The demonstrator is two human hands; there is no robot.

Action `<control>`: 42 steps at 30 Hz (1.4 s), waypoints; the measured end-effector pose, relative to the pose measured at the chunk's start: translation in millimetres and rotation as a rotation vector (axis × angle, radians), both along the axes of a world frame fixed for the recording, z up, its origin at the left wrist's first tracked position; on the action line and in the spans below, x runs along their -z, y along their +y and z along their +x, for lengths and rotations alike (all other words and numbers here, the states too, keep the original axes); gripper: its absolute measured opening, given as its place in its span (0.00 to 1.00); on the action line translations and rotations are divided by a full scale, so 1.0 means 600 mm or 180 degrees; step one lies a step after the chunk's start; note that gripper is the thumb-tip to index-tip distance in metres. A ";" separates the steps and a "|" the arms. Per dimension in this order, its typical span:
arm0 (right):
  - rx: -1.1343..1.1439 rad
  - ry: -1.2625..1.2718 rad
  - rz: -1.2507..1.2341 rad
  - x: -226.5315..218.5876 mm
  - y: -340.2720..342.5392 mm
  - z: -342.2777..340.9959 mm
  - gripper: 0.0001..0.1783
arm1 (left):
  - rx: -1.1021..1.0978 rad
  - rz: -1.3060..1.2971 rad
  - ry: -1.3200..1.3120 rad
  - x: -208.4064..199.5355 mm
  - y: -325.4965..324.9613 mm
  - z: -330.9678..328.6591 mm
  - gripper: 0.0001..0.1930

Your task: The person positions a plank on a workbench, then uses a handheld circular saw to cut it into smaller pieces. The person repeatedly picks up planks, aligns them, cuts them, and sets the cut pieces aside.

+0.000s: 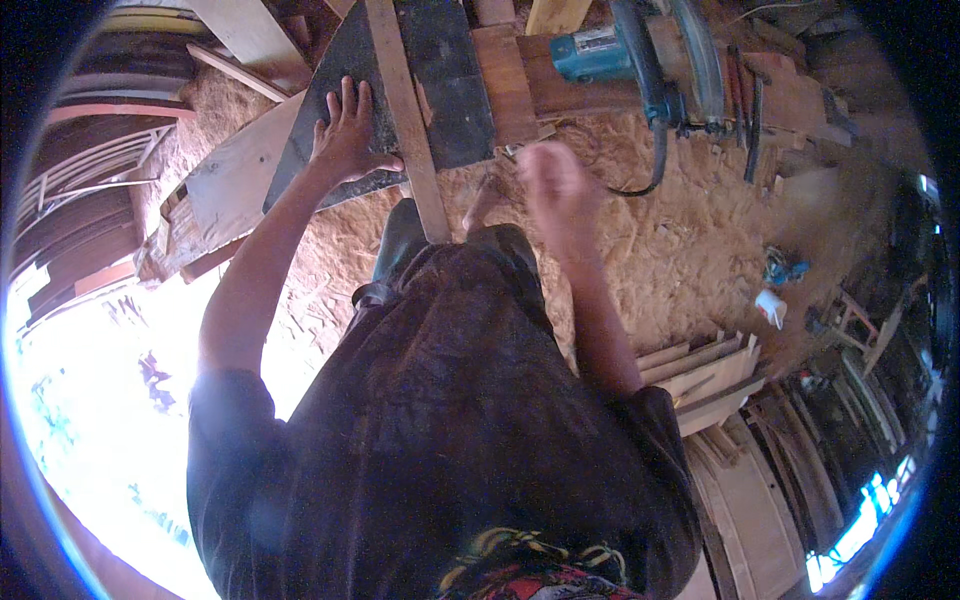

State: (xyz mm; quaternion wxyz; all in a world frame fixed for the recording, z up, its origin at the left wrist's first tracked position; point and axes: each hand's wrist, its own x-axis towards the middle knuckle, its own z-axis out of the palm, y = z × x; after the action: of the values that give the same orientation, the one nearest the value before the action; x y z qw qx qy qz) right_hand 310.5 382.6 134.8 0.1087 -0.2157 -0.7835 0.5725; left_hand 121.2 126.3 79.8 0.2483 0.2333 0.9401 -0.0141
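My left hand (346, 138) lies flat with fingers spread on a black board (455, 85), its thumb reaching toward a long wooden strip (405, 110). That narrow strip runs across the board and sticks out past its near edge toward my body. Off to the right of the board, my right hand (556, 185) hangs above the shavings-covered ground. Motion smears its fingers, so whether anything is in them cannot be made out. A small wood sliver (424, 103) rests on the board along the strip's right side.
A teal power tool (595, 54) with a dark cable (655, 165) lies on planks at the far right. Wood shavings (690, 240) cover the ground. Stacked boards (705, 375) stand at the lower right, and a pale plank (240, 165) extends left of the black board.
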 end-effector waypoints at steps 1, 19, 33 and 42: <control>0.0261 0.0184 0.0692 -0.033 0.034 -0.011 0.13 | 0.0006 0.0023 -0.0023 -0.004 0.002 -0.001 0.82; -0.0574 -0.1390 0.1046 -0.070 0.255 -0.241 0.18 | -0.0088 0.0022 -0.0151 -0.021 0.014 0.004 0.81; 0.0773 -0.0704 -0.0692 -0.198 0.071 0.034 0.12 | 0.0151 0.0069 0.0070 0.005 0.013 0.003 0.80; 0.0602 -0.0969 -0.0664 -0.163 -0.088 0.118 0.11 | 0.0146 0.0123 -0.0019 -0.018 0.010 0.000 0.78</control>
State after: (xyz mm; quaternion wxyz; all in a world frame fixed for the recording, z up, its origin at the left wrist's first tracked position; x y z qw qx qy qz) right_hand 381.3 329.9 232.7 0.0194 -0.3825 -0.7037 0.5985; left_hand 121.2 132.4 90.5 0.2461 0.2597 0.9338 -0.0009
